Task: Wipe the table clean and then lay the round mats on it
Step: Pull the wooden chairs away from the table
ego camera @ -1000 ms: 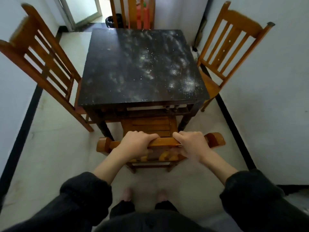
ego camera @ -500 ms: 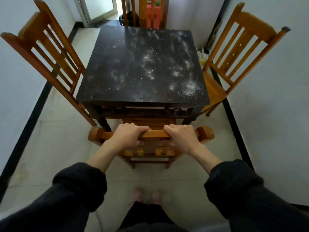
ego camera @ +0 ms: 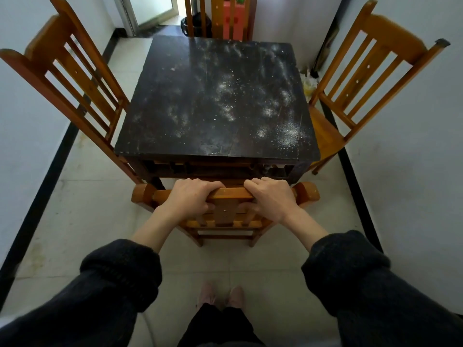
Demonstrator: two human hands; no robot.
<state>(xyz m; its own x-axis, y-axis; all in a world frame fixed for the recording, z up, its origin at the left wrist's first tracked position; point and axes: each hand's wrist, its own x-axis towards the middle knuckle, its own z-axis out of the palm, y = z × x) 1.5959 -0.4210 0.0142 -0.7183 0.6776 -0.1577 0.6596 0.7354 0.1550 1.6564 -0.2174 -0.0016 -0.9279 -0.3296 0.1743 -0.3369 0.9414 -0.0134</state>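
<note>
Both hands' grip, left hand (ego camera: 191,199) and right hand (ego camera: 271,199), clasps the chair rail (ego camera: 231,193); seat hidden under dusty table (ego camera: 213,101)

Light level: moderate, soft daylight; near part of the scene dimmer than the far part.
Source: the pale glazed doorway (ego camera: 150,8) at far left is the brightest area.
Glare: dull sheen on the far half of the square dark wooden table top (ego camera: 215,101); white powder specks stand out sharply against it.
Shadows: soft and diffuse on the pale tiled floor (ego camera: 82,196); no hard edges.
Dark areas: rolled black sleeves (ego camera: 120,276) at near edge lose nearly all texture.
Distortion: strong wide-angle; the orange-brown slatted wooden chairs (ego camera: 75,78) at left and right splay outward, wall lines bend.
Focus: centre crisp; corners slightly soft.
</note>
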